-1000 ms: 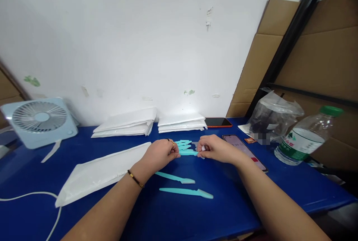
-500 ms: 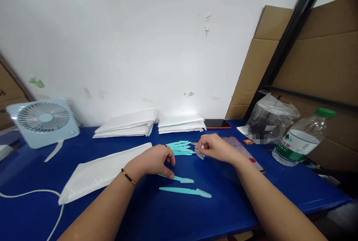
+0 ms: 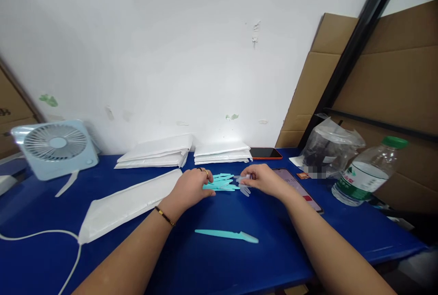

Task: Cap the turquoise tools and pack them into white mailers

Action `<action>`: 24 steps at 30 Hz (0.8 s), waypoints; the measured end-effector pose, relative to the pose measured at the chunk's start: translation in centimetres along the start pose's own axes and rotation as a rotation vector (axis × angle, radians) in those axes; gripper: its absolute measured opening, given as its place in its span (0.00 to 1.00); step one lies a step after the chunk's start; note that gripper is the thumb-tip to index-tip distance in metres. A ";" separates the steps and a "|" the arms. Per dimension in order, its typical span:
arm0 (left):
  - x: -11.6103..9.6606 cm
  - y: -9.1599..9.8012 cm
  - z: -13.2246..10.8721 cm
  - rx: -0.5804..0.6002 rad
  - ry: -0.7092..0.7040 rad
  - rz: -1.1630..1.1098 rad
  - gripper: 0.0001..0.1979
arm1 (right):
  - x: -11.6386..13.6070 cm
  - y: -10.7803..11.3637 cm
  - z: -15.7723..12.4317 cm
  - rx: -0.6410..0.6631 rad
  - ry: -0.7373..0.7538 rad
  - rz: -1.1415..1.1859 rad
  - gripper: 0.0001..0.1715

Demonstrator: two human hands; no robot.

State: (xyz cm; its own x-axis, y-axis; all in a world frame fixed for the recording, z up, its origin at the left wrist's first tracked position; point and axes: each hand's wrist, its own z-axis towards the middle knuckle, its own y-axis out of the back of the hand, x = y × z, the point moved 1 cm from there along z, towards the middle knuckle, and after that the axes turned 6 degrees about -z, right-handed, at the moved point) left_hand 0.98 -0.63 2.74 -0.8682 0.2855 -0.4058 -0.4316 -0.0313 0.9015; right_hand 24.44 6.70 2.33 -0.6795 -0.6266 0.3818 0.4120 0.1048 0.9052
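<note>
Several turquoise plastic razors lie in a small pile [image 3: 223,182] on the blue table [image 3: 212,263]. My left hand [image 3: 192,188] rests at the pile's left end, fingers curled on a turquoise razor at the pile's edge. My right hand [image 3: 263,179] is at the pile's right end, fingers pinched on a small clear cap [image 3: 244,178]. Another clear cap [image 3: 245,190] lies by that hand. One more turquoise razor [image 3: 226,235] lies alone nearer to me.
A long white padded mailer [image 3: 132,204] lies left of my left hand. Stacks of white mailers [image 3: 191,152] sit by the wall. A small fan [image 3: 54,148] stands far left, two phones [image 3: 297,188], a plastic bag [image 3: 328,149] and a water bottle [image 3: 369,172] right.
My left hand reached toward me, picked up the nearer of the two loose razors and carried it back to the pile. Only one loose razor is left in front. My right hand barely moved.
</note>
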 end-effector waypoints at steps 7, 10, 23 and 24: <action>-3.8 -1.4 -2.3 0.422 -0.181 -0.154 0.13 | 0.6 1.3 -0.6 0.048 0.041 0.076 0.14; -3.7 -1.8 -2.0 0.330 -0.123 -0.171 0.08 | 1.3 1.2 -1.3 0.302 0.067 0.264 0.18; -0.6 -0.8 -0.4 0.109 0.050 -0.486 0.14 | -0.8 1.5 -0.3 -0.114 -0.058 0.669 0.21; -0.5 -0.7 -0.3 0.073 0.041 -0.471 0.16 | -1.1 1.6 -0.2 -0.150 -0.078 0.694 0.22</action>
State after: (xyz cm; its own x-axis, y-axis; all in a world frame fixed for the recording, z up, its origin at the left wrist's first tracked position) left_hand 1.65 -1.04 2.27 -0.5921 0.2141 -0.7769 -0.7633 0.1601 0.6259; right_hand 25.96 7.41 3.29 -0.2692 -0.3964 0.8777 0.8405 0.3482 0.4151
